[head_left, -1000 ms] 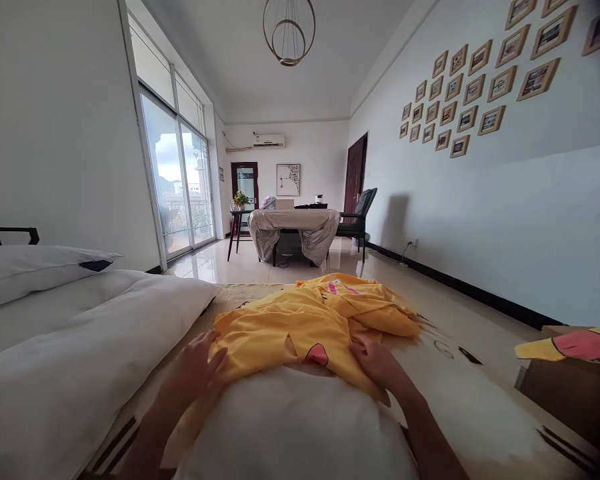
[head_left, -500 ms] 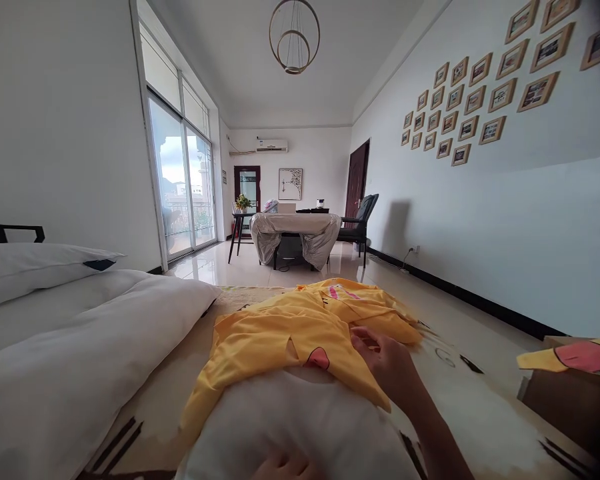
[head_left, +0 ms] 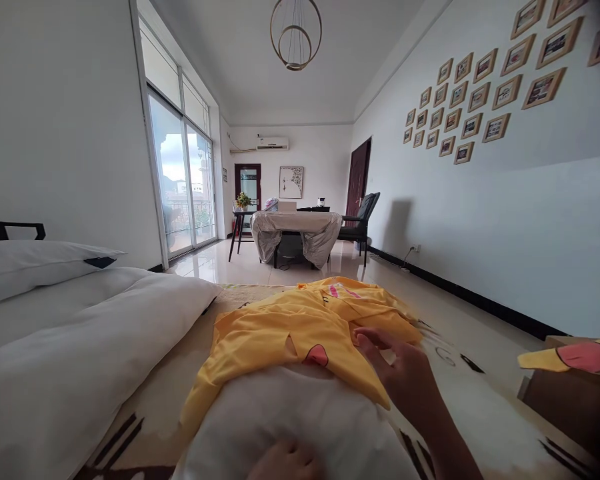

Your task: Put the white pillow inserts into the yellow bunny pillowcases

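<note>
A plump white pillow [head_left: 240, 407] lies directly before me, its far end inside a yellow pillowcase [head_left: 275, 333] with a pink, black-outlined patch. The case is wrinkled and spreads away from me, its mouth lying across the pillow. At the bottom edge, my left hand [head_left: 286, 460] presses into the pillow with its fingers bent into the fabric; the fingertips are hidden. My right hand [head_left: 403, 370] is at the right side of the case. Its fingers are loosely curved, with a gap showing between thumb and forefinger, and the fingertips are at the yellow cloth.
Large white pillows [head_left: 80, 340] lie at the left on the patterned bed cover [head_left: 460, 413]. At the right, a cardboard box [head_left: 555, 400] has yellow and pink cloth [head_left: 587, 355] over its top. A covered table [head_left: 297, 223] and a dark chair [head_left: 363, 217] stand farther back.
My left hand has shifted slightly, its fingers bent more into the pillow. My right hand has moved a little right, its thumb and forefinger opening a wider gap. The case looks unchanged.
</note>
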Demonstrator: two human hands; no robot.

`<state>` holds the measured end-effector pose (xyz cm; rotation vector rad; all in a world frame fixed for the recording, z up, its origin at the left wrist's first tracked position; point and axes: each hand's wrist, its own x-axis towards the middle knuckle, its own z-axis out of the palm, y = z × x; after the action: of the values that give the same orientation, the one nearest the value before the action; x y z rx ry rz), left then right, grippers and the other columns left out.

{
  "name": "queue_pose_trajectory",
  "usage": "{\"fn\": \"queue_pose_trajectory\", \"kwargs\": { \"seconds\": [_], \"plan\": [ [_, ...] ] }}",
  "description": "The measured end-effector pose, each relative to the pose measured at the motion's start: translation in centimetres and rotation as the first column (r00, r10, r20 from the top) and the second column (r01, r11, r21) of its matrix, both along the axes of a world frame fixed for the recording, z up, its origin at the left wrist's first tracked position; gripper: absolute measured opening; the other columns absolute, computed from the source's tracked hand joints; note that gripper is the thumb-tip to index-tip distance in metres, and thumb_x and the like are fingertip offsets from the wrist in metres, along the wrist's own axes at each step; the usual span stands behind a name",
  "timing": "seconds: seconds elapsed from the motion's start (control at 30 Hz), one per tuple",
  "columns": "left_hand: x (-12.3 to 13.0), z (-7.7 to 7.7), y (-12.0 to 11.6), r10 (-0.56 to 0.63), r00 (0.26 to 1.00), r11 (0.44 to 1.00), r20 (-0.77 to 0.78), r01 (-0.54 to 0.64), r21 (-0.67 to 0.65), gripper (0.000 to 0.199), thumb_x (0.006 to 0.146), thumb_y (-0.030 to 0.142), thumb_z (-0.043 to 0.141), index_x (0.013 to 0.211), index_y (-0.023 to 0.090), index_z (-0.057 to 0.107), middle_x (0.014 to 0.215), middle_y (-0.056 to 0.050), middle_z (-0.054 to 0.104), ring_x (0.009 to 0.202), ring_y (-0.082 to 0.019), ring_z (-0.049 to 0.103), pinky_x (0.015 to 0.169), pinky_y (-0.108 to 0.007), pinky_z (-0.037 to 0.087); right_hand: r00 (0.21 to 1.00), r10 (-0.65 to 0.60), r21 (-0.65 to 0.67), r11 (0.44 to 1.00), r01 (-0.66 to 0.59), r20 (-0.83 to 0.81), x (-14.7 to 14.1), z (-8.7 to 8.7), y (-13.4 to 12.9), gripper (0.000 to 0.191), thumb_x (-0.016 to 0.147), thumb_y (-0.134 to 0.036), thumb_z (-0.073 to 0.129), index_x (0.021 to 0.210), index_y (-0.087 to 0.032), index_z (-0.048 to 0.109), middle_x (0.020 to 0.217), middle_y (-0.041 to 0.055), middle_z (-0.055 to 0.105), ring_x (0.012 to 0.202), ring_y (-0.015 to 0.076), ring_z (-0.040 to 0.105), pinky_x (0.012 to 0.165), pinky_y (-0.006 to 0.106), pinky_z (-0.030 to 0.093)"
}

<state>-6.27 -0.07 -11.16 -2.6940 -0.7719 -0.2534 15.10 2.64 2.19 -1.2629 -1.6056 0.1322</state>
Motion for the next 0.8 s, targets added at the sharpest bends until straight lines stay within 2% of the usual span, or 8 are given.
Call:
{"fn": "queue_pose_trajectory", "kwargs": {
  "seconds": [0.17, 0.27, 0.33, 0.43, 0.57, 0.7, 0.73, 0.8],
  "plan": [
    [-2.9, 8.0, -1.8, 0.065, 0.977, 0.990, 0.201, -0.088, 0.108, 0.023, 0.073, 0.018, 0.074, 0.064, 0.019, 0.052, 0.070, 0.004, 0.061, 0.064, -0.014, 0.054, 0.063, -0.027, 0.037, 0.999, 0.004, 0.057, 0.998, -0.006, 0.033, -0.2, 0.8, -1.3, 0.031, 0.082, -0.049, 0.053, 0.083, -0.024, 0.072, 0.086, 0.0037, 0.075, 0.077, 0.0223, 0.071, 0.066, 0.030, 0.055],
    [-4.3, 10.4, -2.6, 0.154, 0.908, 0.970, 0.389, -0.214, 0.116, 0.017, 0.076, 0.005, 0.059, 0.071, 0.020, 0.052, 0.077, 0.003, 0.060, 0.070, -0.016, 0.053, 0.070, -0.030, 0.037, 0.995, 0.051, 0.096, 0.994, -0.059, 0.085, -0.6, 1.1, -2.8, 0.028, 0.085, -0.048, 0.054, 0.086, -0.026, 0.073, 0.086, 0.0020, 0.075, 0.080, 0.0210, 0.071, 0.066, 0.028, 0.055],
    [-5.0, 11.1, -2.7, 0.193, 0.832, 0.941, 0.520, -0.307, 0.141, 0.021, 0.080, 0.000, 0.050, 0.077, 0.020, 0.053, 0.082, 0.001, 0.061, 0.075, -0.017, 0.052, 0.075, -0.031, 0.036, 0.987, 0.095, 0.117, 0.987, -0.110, 0.128, -0.9, 1.3, -3.9, 0.026, 0.086, -0.047, 0.055, 0.087, -0.028, 0.073, 0.086, 0.0008, 0.075, 0.080, 0.0198, 0.071, 0.068, 0.026, 0.056],
    [-5.8, 11.4, -2.1, 0.153, 0.747, 0.894, 0.647, -0.384, 0.231, 0.021, 0.088, 0.001, 0.044, 0.085, 0.019, 0.054, 0.086, -0.001, 0.061, 0.080, -0.018, 0.052, 0.078, -0.032, 0.035, 0.970, 0.149, 0.121, 0.977, -0.174, 0.192, -1.0, 1.7, -5.3, 0.022, 0.087, -0.044, 0.056, 0.088, -0.030, 0.072, 0.086, -0.0007, 0.075, 0.079, 0.0180, 0.071, 0.070, 0.024, 0.057],
    [-6.8, 11.5, -0.9, 0.155, 0.718, 0.831, 0.679, -0.466, 0.303, 0.013, 0.090, 0.007, 0.049, 0.092, 0.020, 0.053, 0.089, -0.001, 0.061, 0.083, -0.018, 0.053, 0.079, -0.031, 0.035, 0.930, 0.248, 0.111, 0.952, -0.287, 0.272, -0.3, 2.1, -5.8, 0.020, 0.088, -0.044, 0.057, 0.095, -0.032, 0.072, 0.091, 0.0002, 0.075, 0.082, 0.0179, 0.071, 0.072, 0.023, 0.056],
    [-7.5, 11.8, -0.4, 0.189, 0.648, 0.794, 0.738, -0.543, 0.274, 0.010, 0.092, 0.013, 0.048, 0.088, 0.020, 0.053, 0.083, -0.001, 0.061, 0.080, -0.019, 0.054, 0.076, -0.031, 0.037, 0.730, 0.540, -0.027, 0.811, -0.584, 0.418, 0.2, 2.2, -6.1, 0.038, 0.082, -0.050, 0.063, 0.116, -0.035, 0.067, 0.113, 0.0049, 0.070, 0.105, 0.0241, 0.065, 0.088, 0.029, 0.053],
    [-7.6, 11.9, -0.4, 0.196, 0.627, 0.784, 0.754, -0.562, 0.263, 0.011, 0.093, 0.015, 0.047, 0.086, 0.020, 0.053, 0.082, -0.001, 0.061, 0.079, -0.019, 0.055, 0.075, -0.031, 0.037, 0.677, 0.586, -0.092, 0.782, -0.617, 0.446, 0.1, 2.2, -6.3, 0.042, 0.083, -0.048, 0.063, 0.123, -0.036, 0.063, 0.122, 0.0053, 0.066, 0.114, 0.0256, 0.060, 0.094, 0.032, 0.050],
    [-8.1, 11.9, -0.4, 0.213, 0.601, 0.765, 0.771, -0.593, 0.251, 0.013, 0.094, 0.018, 0.045, 0.084, 0.021, 0.053, 0.081, -0.001, 0.062, 0.077, -0.019, 0.056, 0.073, -0.030, 0.038, 0.645, 0.605, -0.196, 0.782, -0.592, 0.466, 0.0, 2.2, -6.8, 0.045, 0.088, -0.041, 0.057, 0.133, -0.038, 0.054, 0.138, 0.0047, 0.054, 0.130, 0.0278, 0.047, 0.104, 0.039, 0.040]
  ]
}}
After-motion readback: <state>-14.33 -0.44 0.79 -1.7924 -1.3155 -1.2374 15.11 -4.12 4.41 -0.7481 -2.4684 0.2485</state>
